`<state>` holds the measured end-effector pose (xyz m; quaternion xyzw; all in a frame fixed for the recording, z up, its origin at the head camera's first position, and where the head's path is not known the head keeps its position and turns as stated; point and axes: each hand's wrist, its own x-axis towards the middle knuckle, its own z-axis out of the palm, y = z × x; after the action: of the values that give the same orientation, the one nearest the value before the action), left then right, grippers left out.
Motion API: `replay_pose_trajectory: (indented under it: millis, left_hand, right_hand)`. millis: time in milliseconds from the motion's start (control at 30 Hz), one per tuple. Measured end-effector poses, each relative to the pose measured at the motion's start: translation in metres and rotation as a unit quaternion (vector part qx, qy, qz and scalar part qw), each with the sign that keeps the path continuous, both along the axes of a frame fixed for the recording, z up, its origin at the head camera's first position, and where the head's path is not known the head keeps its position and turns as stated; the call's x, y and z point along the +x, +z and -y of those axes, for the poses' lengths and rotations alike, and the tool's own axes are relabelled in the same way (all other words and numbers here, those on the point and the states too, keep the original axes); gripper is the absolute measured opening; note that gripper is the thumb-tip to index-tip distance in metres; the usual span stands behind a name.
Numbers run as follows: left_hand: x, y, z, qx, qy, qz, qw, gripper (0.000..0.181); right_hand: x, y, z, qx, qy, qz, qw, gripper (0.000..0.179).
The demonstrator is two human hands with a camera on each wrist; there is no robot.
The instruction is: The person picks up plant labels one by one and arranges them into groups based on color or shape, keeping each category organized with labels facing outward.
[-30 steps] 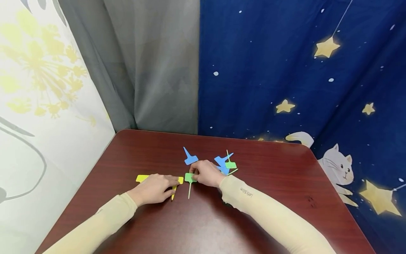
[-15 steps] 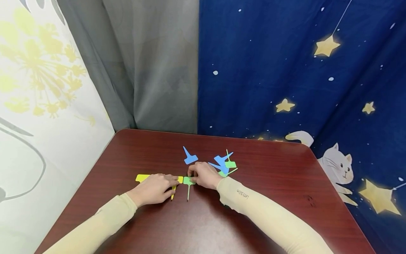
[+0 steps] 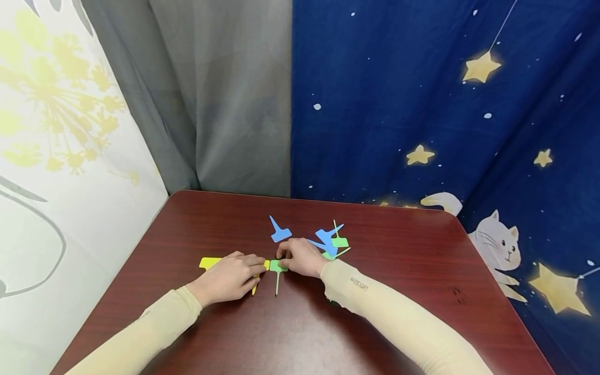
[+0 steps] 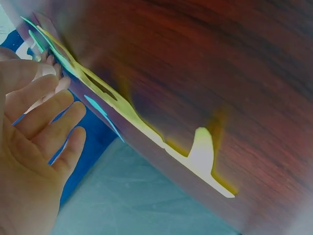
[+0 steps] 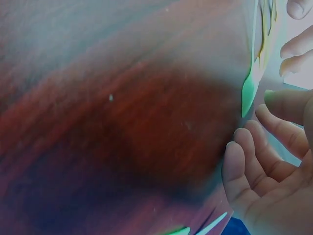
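Note:
My left hand (image 3: 232,277) lies with nearly straight fingers over a row of yellow T-shaped plant labels (image 3: 209,263), covering much of it. One yellow label (image 4: 201,155) shows whole heads and stem in the left wrist view. Right of the row, a green plant label (image 3: 277,265) lies with its stem towards me, its head close against the last yellow one. My right hand (image 3: 303,258) has curled fingers and holds that head's right end between thumb and forefinger. The green label (image 5: 249,93) also appears beside the thumb in the right wrist view.
Behind the hands lies one blue plant label (image 3: 282,235). Blue labels (image 3: 330,246) and green labels (image 3: 340,242) overlap in a loose heap beyond the right wrist. The dark red table (image 3: 389,271) meets a grey and blue curtain (image 3: 356,130) at its far edge.
The green label has slid slightly left and towards me, up to the yellow row, with my right hand. My left hand stays on the yellow labels.

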<state>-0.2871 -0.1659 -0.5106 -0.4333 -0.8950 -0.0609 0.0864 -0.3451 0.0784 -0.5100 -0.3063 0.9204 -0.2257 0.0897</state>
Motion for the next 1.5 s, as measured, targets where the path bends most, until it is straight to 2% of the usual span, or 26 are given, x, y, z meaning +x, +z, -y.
replay_pose_trajectory:
  millis: [133, 400, 533, 667, 800, 967, 1100, 1233, 1300, 1500]
  left_hand:
    - [0.0, 0.001, -0.003, 0.011, -0.006, -0.001, 0.9999, 0.032]
    - [0.006, 0.001, -0.011, 0.002, 0.007, 0.067, 0.9977, 0.043]
    - [0.008, 0.0, -0.014, -0.014, 0.005, 0.083, 0.9964, 0.049]
    - [0.012, -0.003, -0.012, -0.031, 0.005, 0.099, 0.9946, 0.054]
    - [0.013, -0.006, -0.012, -0.039, 0.001, 0.107, 0.9935, 0.059]
    - [0.01, -0.005, -0.018, -0.043, -0.009, 0.101, 0.9939, 0.063]
    - [0.008, -0.005, -0.021, -0.047, -0.015, 0.102, 0.9935, 0.064]
    - [0.008, -0.005, -0.022, -0.051, -0.023, 0.104, 0.993, 0.066]
    - [0.008, -0.005, -0.022, -0.051, -0.025, 0.107, 0.9926, 0.067]
    - [0.008, -0.003, -0.023, -0.059, -0.023, 0.12, 0.9908, 0.069]
  right_hand:
    - [-0.002, 0.005, -0.005, -0.014, -0.012, 0.017, 0.9997, 0.011]
    - [-0.013, 0.019, -0.022, 0.03, -0.006, -0.03, 0.9991, 0.011]
    - [-0.018, 0.028, -0.036, 0.047, -0.019, -0.031, 0.9982, 0.012]
    - [-0.022, 0.027, -0.054, 0.06, -0.013, -0.024, 0.9978, 0.015]
    - [-0.024, 0.025, -0.075, 0.097, 0.02, -0.022, 0.9948, 0.021]
    - [-0.026, 0.032, -0.096, 0.127, 0.069, -0.02, 0.9893, 0.037]
    - [-0.026, 0.03, -0.107, 0.16, 0.094, -0.045, 0.9816, 0.048]
    - [-0.025, 0.022, -0.113, 0.172, 0.101, -0.081, 0.9765, 0.053]
    - [-0.025, 0.019, -0.114, 0.166, 0.1, -0.091, 0.9769, 0.051]
    - [-0.025, 0.016, -0.114, 0.152, 0.093, -0.08, 0.9807, 0.043]
